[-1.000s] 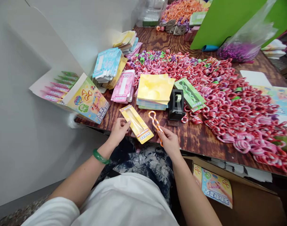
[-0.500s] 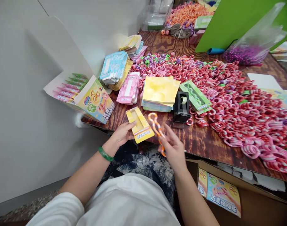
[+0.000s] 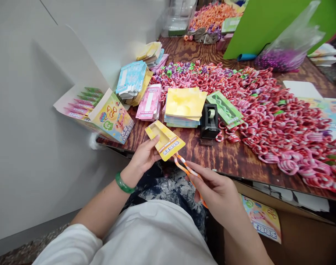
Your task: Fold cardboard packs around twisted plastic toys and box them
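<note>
My left hand (image 3: 146, 154) grips a small yellow card box (image 3: 164, 140) with a cut-out window, thumb on its front edge. In my right hand (image 3: 216, 187) an orange-and-white twisted loop toy (image 3: 184, 166) is pinched between thumb and fingers. The toy's far end meets the lower edge of the box; whether it is inside cannot be made out. Beyond the box lies a stack of yellow and blue cards (image 3: 184, 105). A black tape dispenser (image 3: 210, 123) stands right of that stack, beside a green box holding a green twisted toy (image 3: 225, 109).
A wide heap of red, pink and white twisted loops (image 3: 267, 110) covers the table's right side. On the left stands an open display box (image 3: 112, 117) with pink and green packs. Pink boxes (image 3: 149, 103) and blue boxes (image 3: 131, 79) are stacked behind. A carton (image 3: 303, 235) sits below the table edge.
My right hand has turned and brought the orange-and-white toy from beside the yellow box to its lower edge. The yellow box has tilted and risen slightly in my left hand.
</note>
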Available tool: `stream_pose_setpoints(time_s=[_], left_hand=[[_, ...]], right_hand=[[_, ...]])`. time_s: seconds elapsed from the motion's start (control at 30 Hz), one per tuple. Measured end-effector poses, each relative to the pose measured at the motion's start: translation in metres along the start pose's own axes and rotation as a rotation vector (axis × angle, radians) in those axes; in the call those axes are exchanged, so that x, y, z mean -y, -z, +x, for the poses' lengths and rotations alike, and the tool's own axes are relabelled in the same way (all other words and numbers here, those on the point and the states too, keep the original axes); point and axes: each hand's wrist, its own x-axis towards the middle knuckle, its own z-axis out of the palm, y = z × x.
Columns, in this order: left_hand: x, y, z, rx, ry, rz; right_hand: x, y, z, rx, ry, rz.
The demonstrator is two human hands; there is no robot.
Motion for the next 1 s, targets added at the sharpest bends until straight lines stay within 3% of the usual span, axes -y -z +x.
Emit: stream_pose_setpoints(time_s=[0.13, 0.33, 0.43, 0.6, 0.83, 1.0], left_hand=[[0.006, -0.007, -0.009, -0.021, -0.134, 0.103], [0.011, -0.018, -0.011, 0.065, -0.172, 0.158], [0.004, -0.016, -0.004, 0.019, -0.22, 0.133], [-0.005, -0.009, 0.002, -0.041, -0.299, 0.14], [0.009, -0.022, -0.012, 0.164, -0.163, 0.221], [0.008, -0.024, -0.014, 0.176, -0.144, 0.223]], right_hand=[[-0.008, -0.007, 0.01, -0.013, -0.015, 0.006], [-0.019, -0.021, 0.028, -0.029, 0.001, 0.198], [-0.021, -0.015, 0.024, 0.01, -0.085, 0.375], [-0.032, -0.003, 0.011, 0.121, -0.222, 0.448], [-0.044, -0.023, 0.034, -0.081, -0.113, 0.533], [-0.046, -0.031, 0.045, -0.167, -0.032, 0.468]])
